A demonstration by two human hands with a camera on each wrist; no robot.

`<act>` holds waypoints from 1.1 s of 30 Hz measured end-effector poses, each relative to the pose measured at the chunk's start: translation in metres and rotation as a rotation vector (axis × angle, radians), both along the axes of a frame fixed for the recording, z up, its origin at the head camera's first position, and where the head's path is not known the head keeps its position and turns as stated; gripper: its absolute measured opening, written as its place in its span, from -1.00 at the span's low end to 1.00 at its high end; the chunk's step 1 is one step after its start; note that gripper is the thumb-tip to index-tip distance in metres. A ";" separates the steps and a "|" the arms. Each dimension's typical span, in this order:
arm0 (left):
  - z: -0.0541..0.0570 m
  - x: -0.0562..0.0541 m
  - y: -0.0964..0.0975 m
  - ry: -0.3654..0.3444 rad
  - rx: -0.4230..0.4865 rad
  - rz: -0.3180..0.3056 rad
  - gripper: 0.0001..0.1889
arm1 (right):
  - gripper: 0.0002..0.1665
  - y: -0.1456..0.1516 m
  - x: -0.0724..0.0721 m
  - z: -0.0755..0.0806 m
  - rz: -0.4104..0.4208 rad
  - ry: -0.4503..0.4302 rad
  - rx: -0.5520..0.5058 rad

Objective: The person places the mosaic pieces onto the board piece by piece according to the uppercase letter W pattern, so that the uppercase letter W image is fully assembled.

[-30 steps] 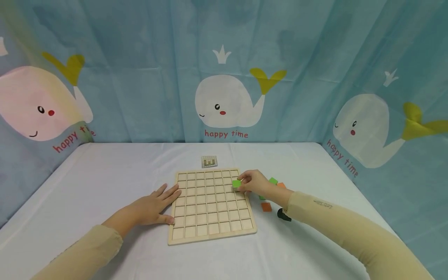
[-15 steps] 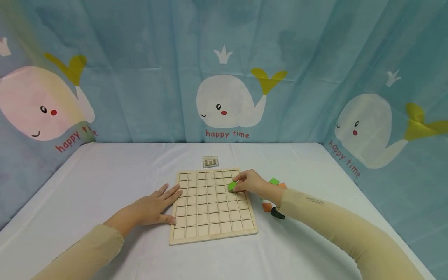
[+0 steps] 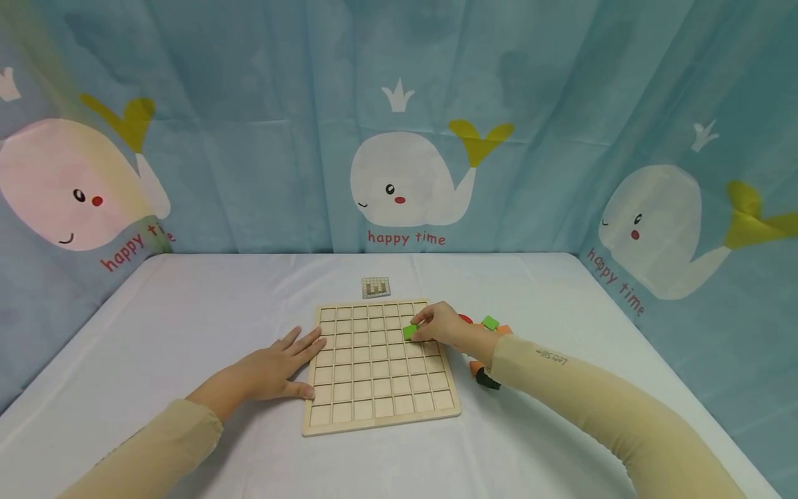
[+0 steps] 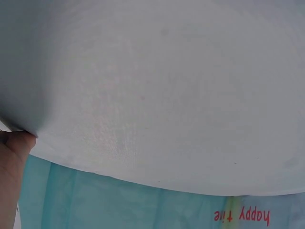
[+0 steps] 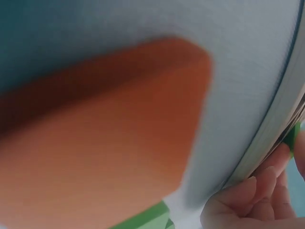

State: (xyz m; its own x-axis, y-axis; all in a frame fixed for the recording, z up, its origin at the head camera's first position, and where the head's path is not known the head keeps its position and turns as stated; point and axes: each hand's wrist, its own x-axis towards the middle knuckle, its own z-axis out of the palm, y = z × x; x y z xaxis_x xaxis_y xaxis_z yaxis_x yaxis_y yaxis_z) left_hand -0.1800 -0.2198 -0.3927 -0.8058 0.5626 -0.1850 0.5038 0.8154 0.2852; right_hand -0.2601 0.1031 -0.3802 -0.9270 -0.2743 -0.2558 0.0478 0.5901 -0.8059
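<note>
A wooden grid board [image 3: 374, 422] lies flat on the white table, its square cells bare apart from the spot at my right hand. My right hand [image 3: 439, 324] pinches a green square tile [image 3: 409, 333] over a cell in the board's upper right part. In the right wrist view the same green tile [image 5: 291, 138] shows between thumb and fingers at the board's edge. My left hand [image 3: 274, 367] rests with spread, straight fingers on the board's left edge. Only a small part of the left hand [image 4: 14, 162] appears in the left wrist view.
Right of the board lie loose pieces: a green tile [image 3: 490, 323], orange tiles [image 3: 504, 330] and a red piece [image 3: 465, 319], partly behind my right arm. An orange tile [image 5: 109, 129] looms close in the right wrist view. A small patterned grid card [image 3: 376, 287] lies beyond the board.
My right hand has carried the green tile a little left and down, from the board's right edge to a cell further in. The left hand has stayed in place.
</note>
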 end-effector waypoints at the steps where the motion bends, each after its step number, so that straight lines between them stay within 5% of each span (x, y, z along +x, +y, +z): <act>1: 0.000 0.000 0.000 0.002 0.000 0.000 0.03 | -0.70 0.000 0.000 0.000 -0.001 0.002 0.002; 16: 0.001 0.001 0.002 0.008 0.013 -0.018 0.02 | -0.65 0.013 -0.003 0.001 -0.013 0.001 -0.028; 33: 0.000 0.000 0.001 -0.010 0.013 -0.004 0.04 | -0.56 0.077 -0.009 0.044 -0.038 -0.004 0.005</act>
State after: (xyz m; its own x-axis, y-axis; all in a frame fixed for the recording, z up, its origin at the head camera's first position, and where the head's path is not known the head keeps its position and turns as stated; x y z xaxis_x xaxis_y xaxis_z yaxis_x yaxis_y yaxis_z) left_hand -0.1804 -0.2186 -0.3924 -0.8020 0.5679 -0.1853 0.5039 0.8097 0.3007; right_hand -0.2687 0.1797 -0.3362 -0.9357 -0.2374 -0.2609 0.0736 0.5921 -0.8025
